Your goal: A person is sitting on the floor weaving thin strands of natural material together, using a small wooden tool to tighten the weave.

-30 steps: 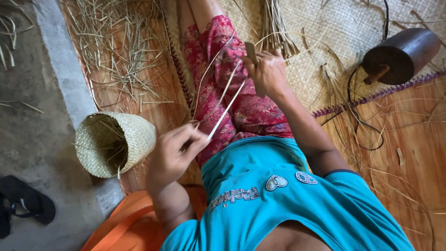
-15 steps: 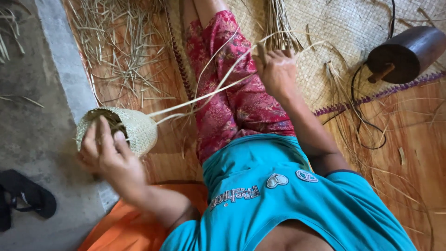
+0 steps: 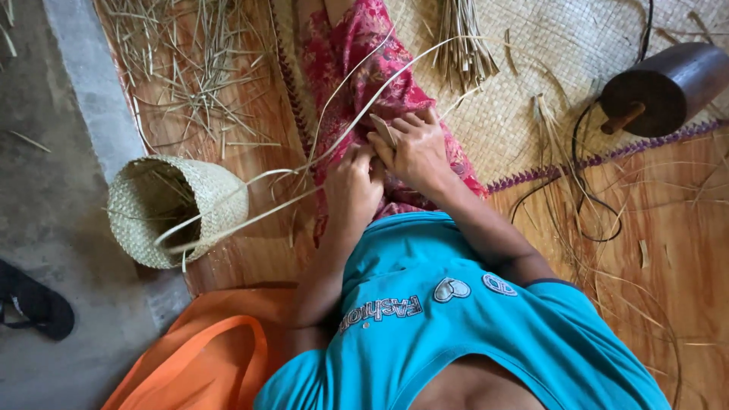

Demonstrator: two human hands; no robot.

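Observation:
My left hand (image 3: 351,190) and my right hand (image 3: 416,148) meet on my lap over the red patterned trousers (image 3: 357,68). Both pinch long pale reed strips (image 3: 380,83) that curve up and away over my leg. Other strips (image 3: 228,220) trail left into the mouth of a small woven basket (image 3: 216,190) lying on its side. A short flat tan piece (image 3: 382,129) sticks out between the fingers of my right hand. What exactly my left fingers close on is partly hidden.
A bundle of reeds (image 3: 462,42) lies on the woven mat (image 3: 547,45). A dark wooden cylinder with a handle (image 3: 661,83) sits at the right, beside a black cord (image 3: 585,205). Loose reed cuttings (image 3: 182,68) cover the floor at the left. A black sandal (image 3: 34,304) and orange cloth (image 3: 205,357) lie nearby.
My left hand left the basket's rim and came back to my lap beside the right. My right hand dropped from near the reed bundle down onto my thigh.

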